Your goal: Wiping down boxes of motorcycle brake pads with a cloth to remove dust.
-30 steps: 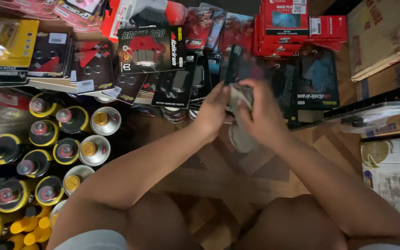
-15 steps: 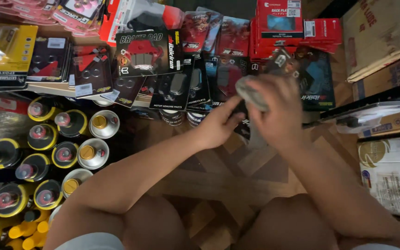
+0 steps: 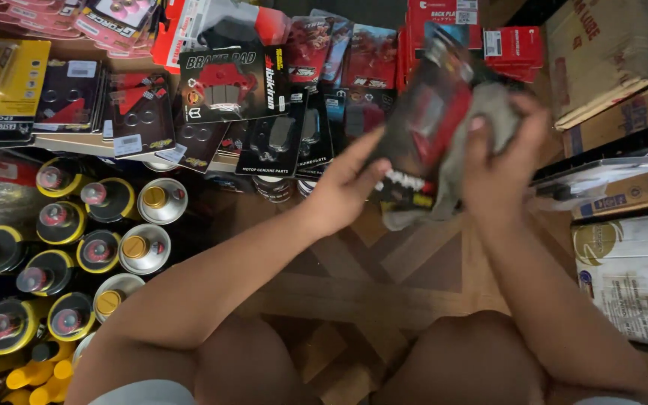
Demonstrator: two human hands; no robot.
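Note:
I hold up a dark blister pack point(image 3: 423, 127) with a red part inside, blurred by motion, above the wooden floor. My left hand point(image 3: 345, 189) holds it at its lower left edge with the fingers stretched along it. My right hand point(image 3: 500, 169) grips a grey cloth point(image 3: 491, 112) and presses it against the right side of the pack. The cloth wraps under the pack's bottom corner.
Several more carded packs point(image 3: 219, 97) lie overlapped beyond my hands. Yellow-rimmed spray cans point(image 3: 84, 225) stand in rows at the left. Red boxes point(image 3: 451, 15) sit at the back, with cardboard cartons point(image 3: 601, 52) and white boxes point(image 3: 631, 270) at the right. My knees point(image 3: 459, 360) are at the bottom.
Both hands have risen and shifted right with the pack. The cloth has moved from the pack's top to its right side, and my left hand's fingers have stretched out.

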